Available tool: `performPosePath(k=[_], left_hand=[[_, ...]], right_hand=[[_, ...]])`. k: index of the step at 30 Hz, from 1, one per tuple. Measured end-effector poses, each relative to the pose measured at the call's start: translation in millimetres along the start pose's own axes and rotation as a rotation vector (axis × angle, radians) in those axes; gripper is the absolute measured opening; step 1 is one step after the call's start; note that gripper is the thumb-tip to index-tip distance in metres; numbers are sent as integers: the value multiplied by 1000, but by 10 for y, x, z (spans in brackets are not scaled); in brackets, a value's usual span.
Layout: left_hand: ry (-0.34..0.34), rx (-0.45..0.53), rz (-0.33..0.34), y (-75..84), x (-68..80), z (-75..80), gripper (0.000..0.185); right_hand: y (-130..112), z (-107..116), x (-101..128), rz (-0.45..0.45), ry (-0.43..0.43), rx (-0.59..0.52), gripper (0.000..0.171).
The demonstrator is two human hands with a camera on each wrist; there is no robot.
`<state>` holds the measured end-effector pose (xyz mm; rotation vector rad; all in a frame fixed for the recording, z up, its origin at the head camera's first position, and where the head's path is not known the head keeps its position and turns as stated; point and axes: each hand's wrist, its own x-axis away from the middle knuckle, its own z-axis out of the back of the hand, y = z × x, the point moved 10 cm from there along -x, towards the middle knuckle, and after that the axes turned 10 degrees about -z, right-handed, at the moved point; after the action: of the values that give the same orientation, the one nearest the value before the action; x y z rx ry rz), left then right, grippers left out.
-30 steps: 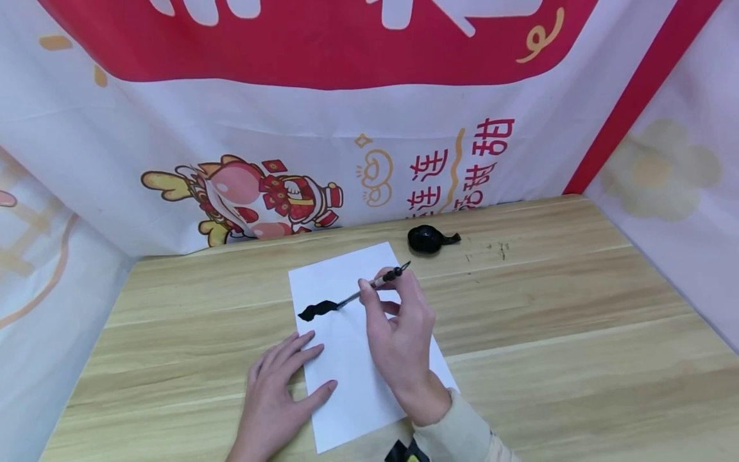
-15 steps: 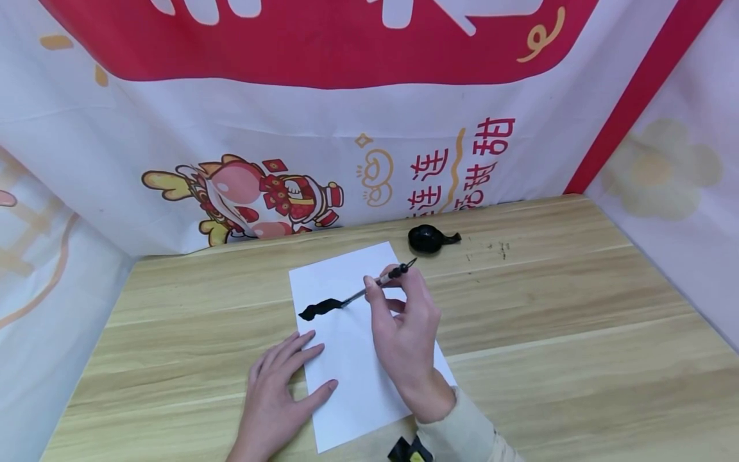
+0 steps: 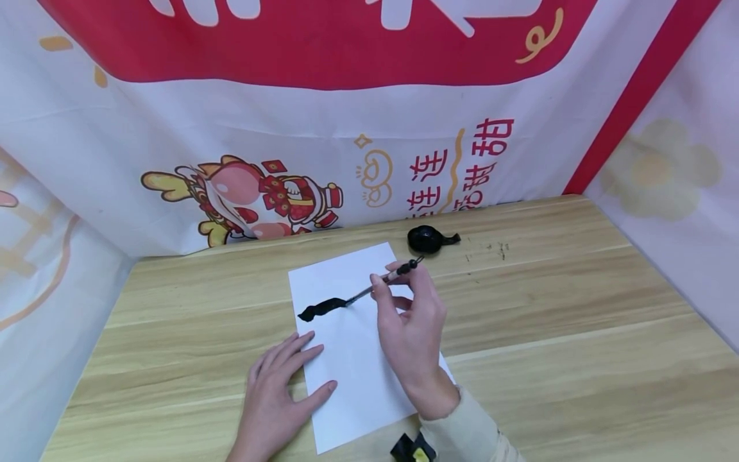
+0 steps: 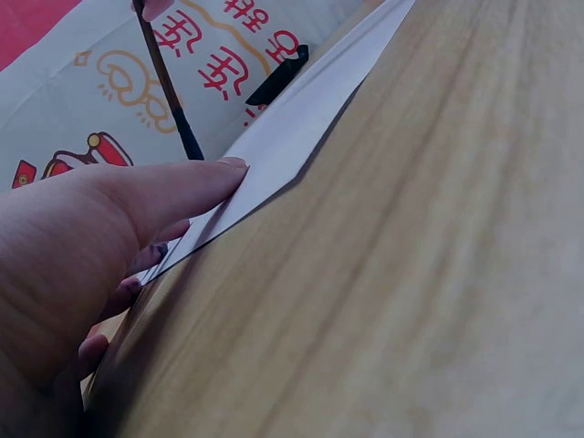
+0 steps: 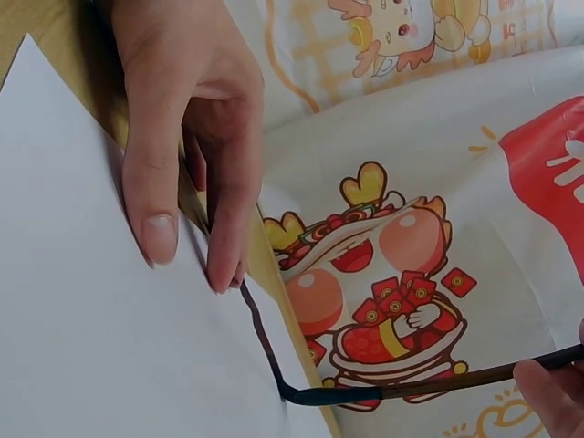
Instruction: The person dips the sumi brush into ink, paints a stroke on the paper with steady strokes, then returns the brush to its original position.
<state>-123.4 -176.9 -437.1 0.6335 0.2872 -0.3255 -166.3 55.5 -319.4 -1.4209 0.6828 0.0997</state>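
Observation:
My right hand (image 3: 412, 327) pinches a calligraphy brush (image 3: 369, 290) slantwise between thumb and fingers. Its bristles touch a white sheet of paper (image 3: 352, 366) at the right end of a thick, wavy black ink stroke (image 3: 323, 308). The right wrist view shows the brush (image 5: 338, 396) with its dark tip bent against the page. On the paper's left edge rests my left hand (image 3: 283, 385), fingers spread and thumb lying on the sheet; the left wrist view has that thumb (image 4: 196, 190) close up.
Beyond the paper's top right corner sits a round, glossy black object (image 3: 426, 239) with a short handle-like end. Dark marks (image 3: 502, 250) spot the wooden table (image 3: 548, 333) beside it. A printed cloth (image 3: 300, 122) hangs along the back edge, with more cloth at both sides.
The right hand has slid slightly rightward with the brush, and the black stroke has grown longer that way. My left hand has stayed put on the paper.

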Motion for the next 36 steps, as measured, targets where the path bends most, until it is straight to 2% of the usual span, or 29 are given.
performPosePath(k=[7,19,28,36], left_hand=[[8,-3,-6,6,-1,5,57],[-6,0,11,-2,5,4,57],[-45,2,46,-20,8,-31,57],[-24,-5,21,-1,3,-8,57]], right_hand=[[18,44,-38,0,17,16,31],[58,63,-91,-54,9,1,26],[91,153,-150,-68,27,11,24],[115,229,-200,-86,54,19,23]])
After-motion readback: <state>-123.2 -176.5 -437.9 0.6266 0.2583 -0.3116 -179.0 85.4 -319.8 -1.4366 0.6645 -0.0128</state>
